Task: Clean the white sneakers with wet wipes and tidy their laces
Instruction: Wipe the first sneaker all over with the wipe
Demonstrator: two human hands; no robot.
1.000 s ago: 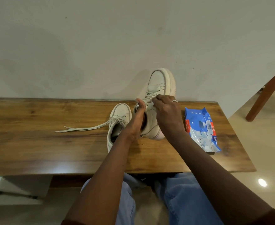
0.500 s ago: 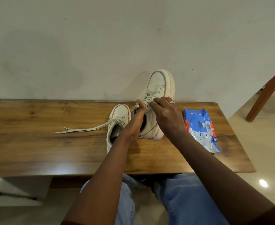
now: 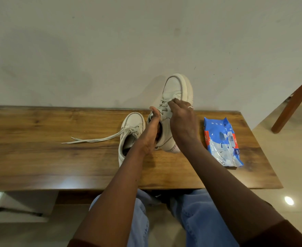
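One white sneaker [image 3: 177, 90] stands tilted up on its heel on the wooden table [image 3: 39, 157], toe pointing away. My left hand [image 3: 151, 132] grips its opening at the tongue, fingers inside the shoe. My right hand [image 3: 181, 120] pinches the laces on its upper part, near the toe. The second white sneaker [image 3: 131, 127] lies flat just to the left, its untied lace [image 3: 93, 139] trailing left across the table. A blue pack of wet wipes [image 3: 221, 141] lies to the right of the hands.
A plain wall rises right behind the table. A wooden chair leg [image 3: 292, 106] stands on the tiled floor at the far right. My knees in blue jeans [image 3: 200, 220] sit under the table's near edge.
My right hand has moved up the laces of the held sneaker toward the toe. The sneaker stays propped in my left hand.
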